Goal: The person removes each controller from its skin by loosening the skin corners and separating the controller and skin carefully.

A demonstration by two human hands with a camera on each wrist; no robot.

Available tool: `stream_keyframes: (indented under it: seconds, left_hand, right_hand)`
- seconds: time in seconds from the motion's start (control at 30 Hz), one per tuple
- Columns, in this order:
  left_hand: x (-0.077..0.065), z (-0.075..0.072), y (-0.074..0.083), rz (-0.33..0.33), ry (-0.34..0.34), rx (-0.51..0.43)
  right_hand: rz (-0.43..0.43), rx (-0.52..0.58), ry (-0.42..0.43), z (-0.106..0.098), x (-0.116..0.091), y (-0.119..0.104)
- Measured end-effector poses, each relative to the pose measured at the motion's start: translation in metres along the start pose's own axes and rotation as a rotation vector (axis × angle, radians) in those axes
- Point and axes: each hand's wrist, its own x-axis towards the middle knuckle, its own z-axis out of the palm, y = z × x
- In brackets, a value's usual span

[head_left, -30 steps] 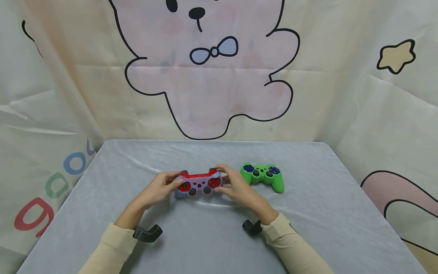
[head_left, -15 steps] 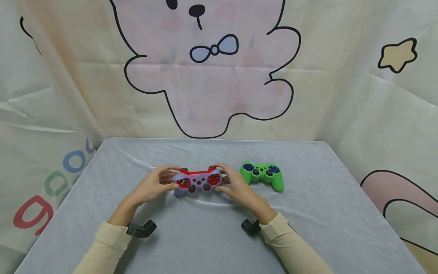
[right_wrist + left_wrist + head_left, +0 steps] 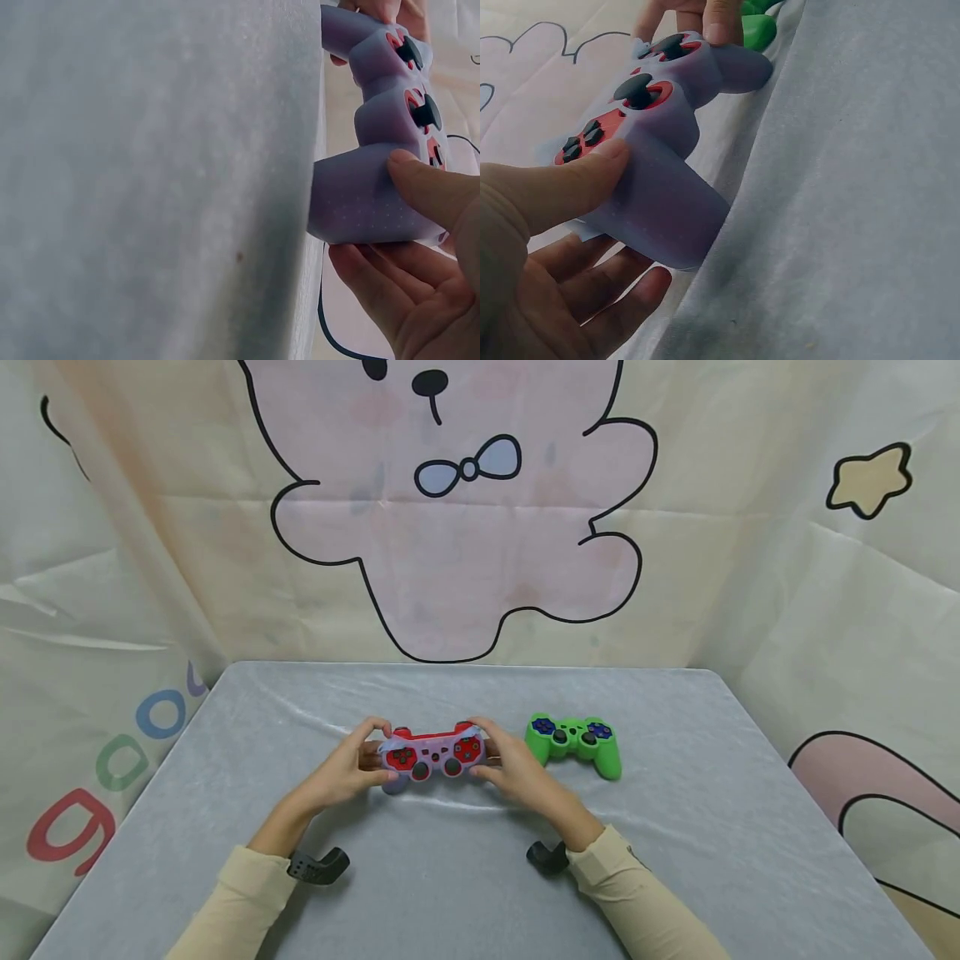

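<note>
A red game controller [image 3: 406, 757] with black sticks wears a translucent purple silicone sleeve [image 3: 435, 750] in the middle of the head view. Red shows along its top edge and around the buttons. My left hand [image 3: 337, 778] holds its left end, thumb on the front by the direction buttons and the other fingers behind and below. At the right end, my right hand [image 3: 519, 770] grips with the thumb on the front and fingers behind. In the left wrist view, a loose flap of sleeve sticks out near the left fingers. The sleeve's grips [image 3: 360, 195] face the table edge.
A green controller [image 3: 573, 739] with blue button areas lies to the right of my right hand. A grey cloth covers the table [image 3: 450, 877]. Behind it hangs a curtain [image 3: 465, 560] with a cartoon bear. Dark wrist cameras [image 3: 320, 866] sit on both wrists.
My left thumb came off the controller's front, the hand drew back left, then returned to grip lower. The sleeve now covers more of the upper left corner. The right hand has barely moved.
</note>
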Motion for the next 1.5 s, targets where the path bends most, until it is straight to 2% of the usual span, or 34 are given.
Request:
stream_keyframes:
  seconds: [0.47,0.57,0.7,0.9,1.03,1.33,1.4,1.5]
  left_hand:
    - [0.0002,0.0025,-0.0043,0.007,0.039,-0.028]
    - [0.0008,0.0042,-0.0043,0.019,0.078,-0.006]
    - [0.0030,0.0071,-0.0048,0.030,0.152,0.014]
    - [0.0059,0.0081,-0.0022,-0.023,0.232,0.003]
    - [0.0065,0.0068,-0.0035,-0.040,0.218,0.010]
    - [0.0035,0.0050,-0.0103,-0.023,0.061,-0.100]
    - [0.0028,0.0045,-0.0102,-0.034,0.051,-0.096]
    - [0.0030,0.0050,-0.0095,-0.035,0.064,-0.036]
  right_hand:
    - [0.030,-0.027,0.002,0.0018,0.0011,-0.0035]
    - [0.044,-0.004,-0.002,0.0017,0.0016,-0.0022]
    - [0.062,0.084,-0.005,0.0014,0.0026,0.0010]
    - [0.053,0.179,-0.017,-0.0004,0.0040,0.0054]
    - [0.073,0.195,-0.023,-0.0013,0.0042,0.0043]
    - [0.060,0.159,-0.056,-0.0056,0.0020,0.0019]
    - [0.059,0.150,-0.067,-0.0063,0.0017,0.0017]
    - [0.090,0.151,-0.081,-0.0063,0.0017,0.0020]
